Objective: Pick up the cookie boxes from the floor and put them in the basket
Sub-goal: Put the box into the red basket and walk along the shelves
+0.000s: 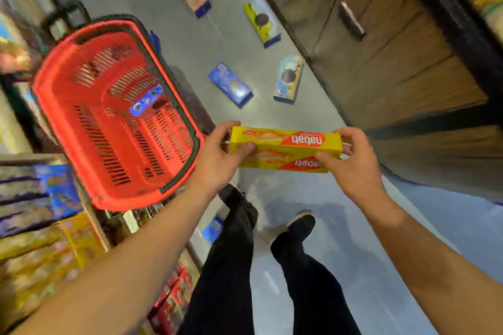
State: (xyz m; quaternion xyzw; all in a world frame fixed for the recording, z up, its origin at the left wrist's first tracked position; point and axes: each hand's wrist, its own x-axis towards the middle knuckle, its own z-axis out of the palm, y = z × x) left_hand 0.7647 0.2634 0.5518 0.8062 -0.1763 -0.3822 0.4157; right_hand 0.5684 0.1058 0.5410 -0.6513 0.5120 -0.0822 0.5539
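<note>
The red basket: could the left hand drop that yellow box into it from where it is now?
Probably yes. The left hand holds the yellow box right beside the red basket, whose open top is unobstructed; the right hand must let go.

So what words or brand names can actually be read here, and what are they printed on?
"nabati": upside down on the top face of the yellow box held by the left hand and right hand.
"nabati": again on its near side face.
Print on the floor boxes, the blue pack in the red basket and the shelf goods: too blurred.
</note>
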